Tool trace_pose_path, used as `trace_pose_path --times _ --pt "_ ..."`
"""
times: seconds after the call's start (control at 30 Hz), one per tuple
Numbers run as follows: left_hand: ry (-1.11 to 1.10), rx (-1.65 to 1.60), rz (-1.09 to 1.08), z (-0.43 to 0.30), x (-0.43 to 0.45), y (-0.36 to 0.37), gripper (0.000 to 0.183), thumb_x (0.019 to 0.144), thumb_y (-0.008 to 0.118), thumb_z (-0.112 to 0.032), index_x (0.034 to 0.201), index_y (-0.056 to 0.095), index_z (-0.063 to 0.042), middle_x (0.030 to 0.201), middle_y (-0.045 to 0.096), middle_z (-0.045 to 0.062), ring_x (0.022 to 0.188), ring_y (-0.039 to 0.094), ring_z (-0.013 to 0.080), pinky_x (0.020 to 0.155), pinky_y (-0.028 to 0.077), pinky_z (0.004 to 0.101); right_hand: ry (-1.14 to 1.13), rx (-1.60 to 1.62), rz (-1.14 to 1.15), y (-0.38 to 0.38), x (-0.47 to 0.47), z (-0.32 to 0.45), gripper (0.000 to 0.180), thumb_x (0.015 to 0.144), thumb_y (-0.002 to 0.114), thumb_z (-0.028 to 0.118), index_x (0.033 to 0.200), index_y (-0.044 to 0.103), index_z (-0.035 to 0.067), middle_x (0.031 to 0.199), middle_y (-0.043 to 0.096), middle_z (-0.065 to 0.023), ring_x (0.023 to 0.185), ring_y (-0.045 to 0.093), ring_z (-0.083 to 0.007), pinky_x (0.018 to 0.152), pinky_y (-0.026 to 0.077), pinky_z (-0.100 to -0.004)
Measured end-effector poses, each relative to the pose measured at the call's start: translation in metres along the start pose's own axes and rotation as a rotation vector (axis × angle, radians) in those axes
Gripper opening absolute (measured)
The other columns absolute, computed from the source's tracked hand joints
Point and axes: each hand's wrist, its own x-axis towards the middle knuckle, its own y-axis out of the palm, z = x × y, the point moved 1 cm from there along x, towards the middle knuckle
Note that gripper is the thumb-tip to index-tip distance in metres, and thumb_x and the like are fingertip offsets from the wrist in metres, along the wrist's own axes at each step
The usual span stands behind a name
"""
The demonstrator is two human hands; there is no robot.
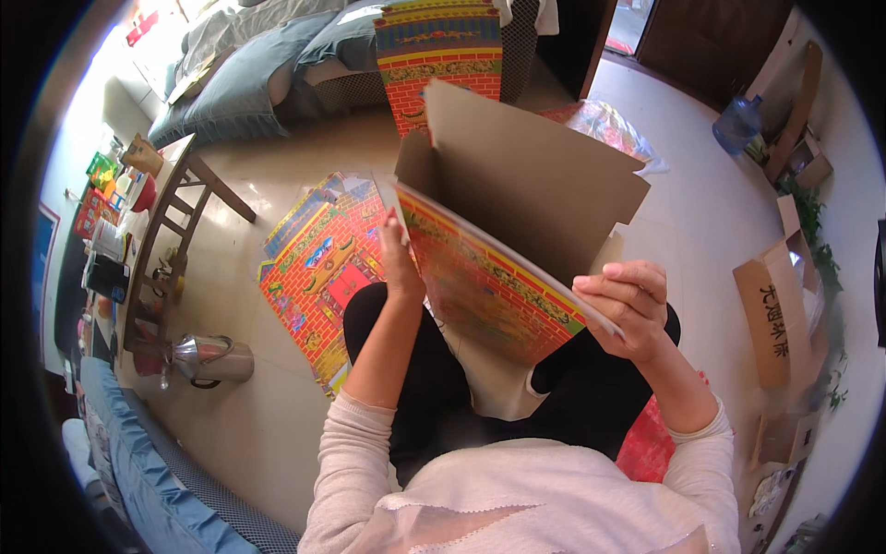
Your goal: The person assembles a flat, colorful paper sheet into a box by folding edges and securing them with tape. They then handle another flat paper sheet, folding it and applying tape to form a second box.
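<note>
A partly folded cardboard box stands tilted over my lap, printed outside with red bricks and yellow-green borders, plain grey-brown inside. Its top gapes, and a tall back panel with notched edges rises behind the front wall. My left hand grips the left corner, fingers behind the edge. At the right corner, my right hand pinches the front panel's edge between thumb and fingers. Several flat printed cardboard sheets lie overlapped on the floor left of my knee. Another printed cardboard piece stands beyond the box, partly hidden by it.
A wooden table crowded with items stands left, a metal thermos jug near it. A blue-covered sofa lines the far side. Right are a water bottle, an opened carton bearing writing, and a clear plastic bag.
</note>
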Motion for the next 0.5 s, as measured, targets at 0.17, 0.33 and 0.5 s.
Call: trace_pose_path --times 0.17,0.33,0.5 --pt "0.214 -0.133 0.344 -0.06 -0.002 0.01 0.056 0.108 0.037 -0.044 0.136 0.059 0.0 0.132 0.065 0.013 0.121 0.059 0.0239 0.113 0.038 0.0382 0.103 0.053 0.055 -0.014 -0.031 0.012 0.013 0.085 0.081 0.02 0.095 0.077 0.012 0.107 0.077 0.0026 0.11 0.062 -0.0184 0.086 0.049 -0.0328" --pt "0.263 -0.119 0.481 -0.061 0.002 0.003 0.055 0.109 0.037 -0.042 0.121 0.066 0.004 0.13 0.065 0.017 0.119 0.059 0.0258 0.109 0.04 0.0405 0.181 0.131 0.061 -0.022 -0.049 0.019 0.013 0.083 0.081 0.015 0.094 0.075 0.013 0.104 0.077 0.0015 0.108 0.064 -0.0198 0.086 0.05 -0.0339" --pt "0.118 -0.256 0.488 -0.051 -0.003 -0.008 0.043 0.112 0.04 -0.033 0.131 0.061 0.0 0.135 0.063 0.017 0.129 0.055 0.0278 0.113 0.039 0.0445 0.241 0.076 0.162 -0.031 -0.062 0.024 0.012 0.085 0.079 0.02 0.094 0.075 0.014 0.104 0.077 0.0006 0.111 0.064 -0.0205 0.091 0.048 -0.0363"
